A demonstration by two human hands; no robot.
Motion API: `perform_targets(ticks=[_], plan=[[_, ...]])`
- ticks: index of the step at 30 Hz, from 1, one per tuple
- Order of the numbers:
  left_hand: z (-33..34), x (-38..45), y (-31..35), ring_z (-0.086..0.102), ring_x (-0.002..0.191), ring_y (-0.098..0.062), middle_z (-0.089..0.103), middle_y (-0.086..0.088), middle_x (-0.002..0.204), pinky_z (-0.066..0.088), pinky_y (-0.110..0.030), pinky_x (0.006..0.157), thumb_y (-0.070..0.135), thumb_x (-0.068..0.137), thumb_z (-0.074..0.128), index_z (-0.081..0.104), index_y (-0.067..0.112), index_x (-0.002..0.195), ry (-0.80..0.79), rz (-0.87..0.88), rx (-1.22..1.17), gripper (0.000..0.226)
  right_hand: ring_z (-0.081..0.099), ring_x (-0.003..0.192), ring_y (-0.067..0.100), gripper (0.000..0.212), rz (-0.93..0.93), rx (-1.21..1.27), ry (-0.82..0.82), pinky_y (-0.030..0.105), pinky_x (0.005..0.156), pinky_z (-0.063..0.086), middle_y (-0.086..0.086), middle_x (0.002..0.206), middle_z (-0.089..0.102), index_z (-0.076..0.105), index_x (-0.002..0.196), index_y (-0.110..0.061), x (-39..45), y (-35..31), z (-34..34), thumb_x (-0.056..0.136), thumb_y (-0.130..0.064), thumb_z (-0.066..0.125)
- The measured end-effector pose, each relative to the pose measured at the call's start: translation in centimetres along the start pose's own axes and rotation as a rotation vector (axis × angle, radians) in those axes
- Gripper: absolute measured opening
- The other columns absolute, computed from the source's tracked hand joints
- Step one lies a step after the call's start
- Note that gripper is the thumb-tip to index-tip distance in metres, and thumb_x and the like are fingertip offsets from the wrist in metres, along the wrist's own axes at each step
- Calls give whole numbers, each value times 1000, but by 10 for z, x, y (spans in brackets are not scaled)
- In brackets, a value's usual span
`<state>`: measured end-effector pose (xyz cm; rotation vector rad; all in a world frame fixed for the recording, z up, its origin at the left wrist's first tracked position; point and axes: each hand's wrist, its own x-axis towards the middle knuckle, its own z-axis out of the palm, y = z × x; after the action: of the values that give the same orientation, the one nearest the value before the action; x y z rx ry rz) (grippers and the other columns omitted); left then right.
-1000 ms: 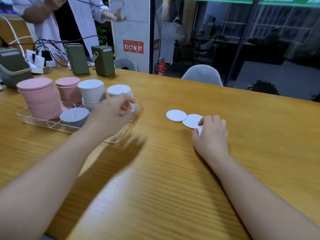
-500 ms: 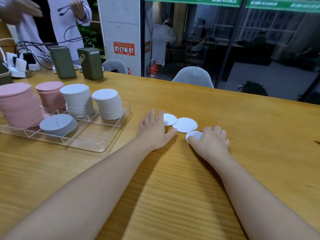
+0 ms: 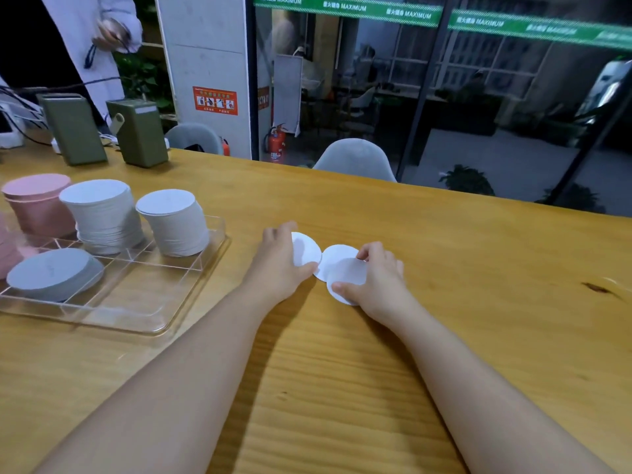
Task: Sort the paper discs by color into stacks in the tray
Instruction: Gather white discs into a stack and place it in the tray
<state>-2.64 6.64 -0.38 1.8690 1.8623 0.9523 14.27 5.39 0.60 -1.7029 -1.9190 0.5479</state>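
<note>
Paper discs sorted by colour stand in stacks inside a clear divided tray [image 3: 191, 295] at the left of a wooden counter [image 3: 444, 302], while three loose white discs remain on the bare wood just right of it. In the tray's far row, a pink stack [image 3: 37, 206] sits beside a tall white stack [image 3: 102, 217] and a second white stack [image 3: 172, 227], both leaning slightly; a low grey stack [image 3: 54, 273] fills a nearer compartment, and part of another pink stack shows at the frame's left edge. The left hand [image 3: 278, 265] curls its fingers and thumb round the left white disc [image 3: 307, 251], gripping it by the edges. The right hand [image 3: 376, 278] pinches the near white disc [image 3: 347, 278] between thumb and fingertips, the disc overlapping the middle white disc [image 3: 337, 258], which lies flat on the counter between the two hands. Two olive-green boxes [image 3: 136, 131] stand upright at the counter's far edge, with cables to their left. A person in a white coat [image 3: 99, 39] stands behind them, and grey chairs [image 3: 355, 159] face the counter before a dark glass wall.
</note>
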Motion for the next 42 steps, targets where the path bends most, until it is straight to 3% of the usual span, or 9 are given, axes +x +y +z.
perform_targets(ticks=[10, 12, 17, 23, 27, 30, 32, 37, 42], plan=[[-5, 1, -6, 32, 113, -5, 12, 3, 145, 26, -10, 81, 5, 90, 54, 15, 23, 149, -86, 63, -164, 73, 38, 117, 21, 54, 53, -7, -156, 37, 99, 37, -4, 101, 36, 34, 109, -20, 33, -24, 0, 77, -39, 73], [-4, 1, -5, 30, 119, -5, 9, 5, 147, 23, -8, 83, 3, 90, 51, 13, 23, 149, -106, 76, -169, 73, 35, 118, 20, 55, 71, -41, -152, 35, 97, 37, -2, 107, 40, 34, 107, -21, 36, -25, 2, 74, -40, 75], [0, -2, -2, 24, 121, 2, 10, 8, 147, 19, 0, 84, -7, 88, 44, 16, 22, 149, -115, 119, -185, 73, 36, 126, 24, 76, 176, -88, -155, 33, 101, 36, 7, 136, 31, 37, 132, -12, 34, -27, 3, 75, -46, 73], [1, -6, 4, 30, 111, -4, 19, 9, 140, 35, 4, 64, -13, 82, 36, 28, 27, 144, -67, 57, -361, 74, 48, 105, 23, 44, 157, 74, -132, 27, 79, 38, 7, 123, 39, 37, 124, -13, 16, -24, 0, 88, -21, 61], [-3, -3, 6, 37, 119, -14, 32, 6, 139, 38, -9, 72, -10, 83, 41, 31, 31, 141, 6, -60, -564, 72, 46, 89, 19, 26, 97, 241, -18, 26, 59, 35, 1, 106, 46, 37, 107, -18, 3, -20, 3, 86, -5, 46], [-5, -2, 6, 42, 123, -22, 40, 0, 137, 44, -30, 93, -8, 81, 48, 27, 37, 142, -5, -123, -668, 79, 46, 99, 16, 36, 51, 351, 140, 24, 75, 37, 0, 115, 49, 45, 114, -17, -6, -17, 7, 83, 0, 41], [-3, -4, 8, 44, 122, -23, 42, -2, 137, 43, -33, 98, -6, 80, 51, 25, 37, 144, -57, -129, -670, 81, 45, 111, 14, 42, 22, 372, 228, 20, 88, 34, 0, 120, 49, 49, 121, -13, -8, -14, 8, 83, 3, 41], [3, -10, 16, 49, 111, -20, 46, -2, 131, 44, -20, 74, -10, 78, 47, 43, 36, 131, -171, -38, -605, 70, 54, 102, 9, 39, -28, 475, 335, 20, 86, 42, -5, 110, 60, 57, 105, -23, -11, -7, 6, 82, 6, 45], [6, -12, 14, 47, 100, -18, 33, -1, 127, 37, -4, 68, -6, 82, 44, 34, 33, 136, -187, 94, -423, 67, 55, 103, 15, 45, -42, 586, 262, 31, 91, 47, -1, 109, 60, 51, 94, -33, -9, -12, 13, 84, 8, 36]])
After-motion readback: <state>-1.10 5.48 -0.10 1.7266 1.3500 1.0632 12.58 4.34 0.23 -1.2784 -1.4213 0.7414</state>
